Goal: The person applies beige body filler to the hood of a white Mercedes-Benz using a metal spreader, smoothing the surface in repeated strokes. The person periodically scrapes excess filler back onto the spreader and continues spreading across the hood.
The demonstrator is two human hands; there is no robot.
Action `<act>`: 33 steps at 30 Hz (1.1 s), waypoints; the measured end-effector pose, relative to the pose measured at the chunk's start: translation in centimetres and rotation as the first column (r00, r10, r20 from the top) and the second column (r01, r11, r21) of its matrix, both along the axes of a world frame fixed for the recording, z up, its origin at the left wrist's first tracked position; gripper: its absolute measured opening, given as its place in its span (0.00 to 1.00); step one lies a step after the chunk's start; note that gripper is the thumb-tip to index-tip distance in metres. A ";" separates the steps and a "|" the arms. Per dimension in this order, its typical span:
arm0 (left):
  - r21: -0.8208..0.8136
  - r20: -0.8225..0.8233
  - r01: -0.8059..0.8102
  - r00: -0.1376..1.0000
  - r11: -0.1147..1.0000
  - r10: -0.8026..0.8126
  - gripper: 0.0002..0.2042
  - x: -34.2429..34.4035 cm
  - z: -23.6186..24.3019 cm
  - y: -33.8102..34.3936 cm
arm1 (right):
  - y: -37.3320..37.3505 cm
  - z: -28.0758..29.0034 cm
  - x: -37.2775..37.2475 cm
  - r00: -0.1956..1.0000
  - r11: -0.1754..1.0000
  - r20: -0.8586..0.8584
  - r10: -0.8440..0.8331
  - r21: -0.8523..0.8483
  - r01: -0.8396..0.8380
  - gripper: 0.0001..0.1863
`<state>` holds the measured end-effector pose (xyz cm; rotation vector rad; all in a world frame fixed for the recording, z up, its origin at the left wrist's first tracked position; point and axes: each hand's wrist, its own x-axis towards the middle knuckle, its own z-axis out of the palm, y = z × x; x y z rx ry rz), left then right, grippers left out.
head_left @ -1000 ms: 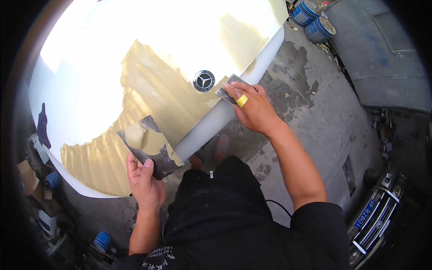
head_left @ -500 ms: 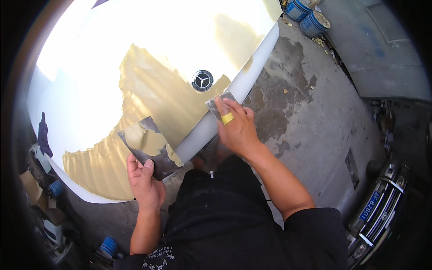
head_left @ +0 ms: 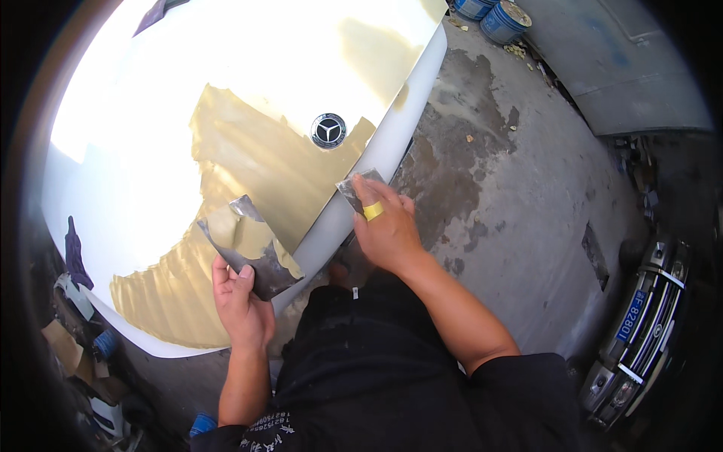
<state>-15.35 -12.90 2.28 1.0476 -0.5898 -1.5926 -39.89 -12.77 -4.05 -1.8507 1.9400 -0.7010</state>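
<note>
A white car hood carries a broad patch of tan body filler with streaky edges. My left hand is closed on the lower edge of a dark, flat mixing plate, which has a smear of filler on its face. The plate is tilted over the filler patch. My right hand grips a grey putty spreader, fingers pressed along its top. That spreader is at the hood's near edge, below the round badge; whether it touches the surface I cannot tell. Yellow tape wraps one right finger.
Blue cans stand on the stained concrete floor at the far right. A car front bumper lies at the lower right. A dark purple cloth hangs at the hood's left edge. Cardboard and other clutter sit beyond it.
My right hand and the spreader have moved slightly down and left, off the filler's edge toward me. My left hand and the plate have hardly moved. The whole view has turned a little.
</note>
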 end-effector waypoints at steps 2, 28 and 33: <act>0.007 -0.021 0.011 1.000 1.000 -0.011 0.22 -0.1 -0.1 -0.3 | -0.4 0.8 -1.3 0.995 0.997 0.076 -0.071 0.031 0.068 0.34; -0.007 -0.022 0.029 0.999 1.000 -0.029 0.22 2.9 -0.7 -0.5 | -6.0 5.0 0.9 0.975 0.911 -0.064 -0.215 0.345 0.224 0.31; -0.013 -0.023 0.047 0.999 0.999 -0.048 0.21 3.5 -0.6 -0.6 | -5.2 4.4 2.5 0.975 0.925 -0.055 -0.216 0.307 0.222 0.31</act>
